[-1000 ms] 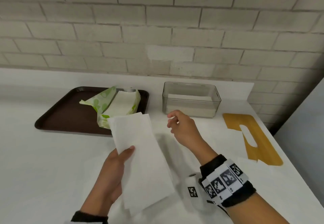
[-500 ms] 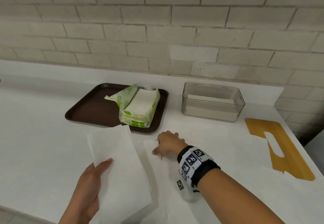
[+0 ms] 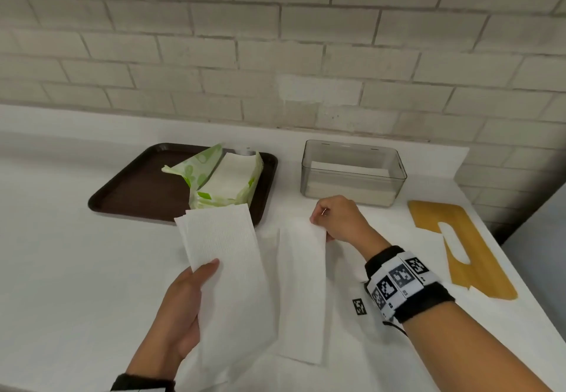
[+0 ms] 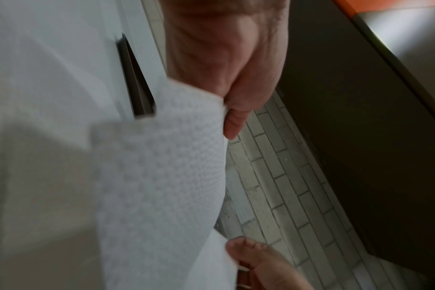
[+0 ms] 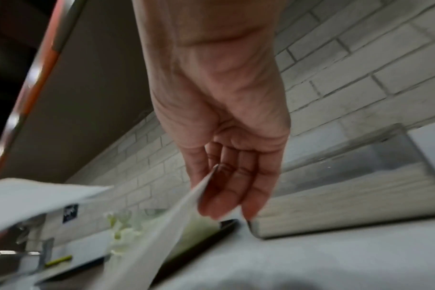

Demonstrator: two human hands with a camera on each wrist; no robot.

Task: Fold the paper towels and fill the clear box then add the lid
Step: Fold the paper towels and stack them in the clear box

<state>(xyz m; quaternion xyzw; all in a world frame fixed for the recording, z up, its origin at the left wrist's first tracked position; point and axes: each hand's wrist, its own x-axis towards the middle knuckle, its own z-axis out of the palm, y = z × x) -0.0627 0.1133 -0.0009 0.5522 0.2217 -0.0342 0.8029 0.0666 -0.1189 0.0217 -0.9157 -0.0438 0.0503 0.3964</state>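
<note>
So since a second ago the right hand [image 3: 340,218] has dropped from mid-air down to the counter [image 3: 76,269] and now pinches the far end of a folded paper towel [image 3: 301,287] lying flat there, lifting that corner a bit. The left hand [image 3: 180,306] hasn't really changed, thumb on top, gripping a small stack of towels [image 3: 226,256] held just above the counter. The clear box [image 3: 352,174] sits near the wall, right behind the right hand, already partly filled with white towels, and its yellow lid [image 3: 459,247] lies off to the right, well apart. Honestly, what I'd worry about is the fold popping open when that thin strip gets lifted by one end, since it's floppy and only pinched at a corner. The stack in the left hand could also fan out, its layers already look a bit offset. Left of the box there's a brown tray [image 3: 128,189] with the opened green towel pack [image 3: 223,177]; nothing really blocks the way to the box.
</note>
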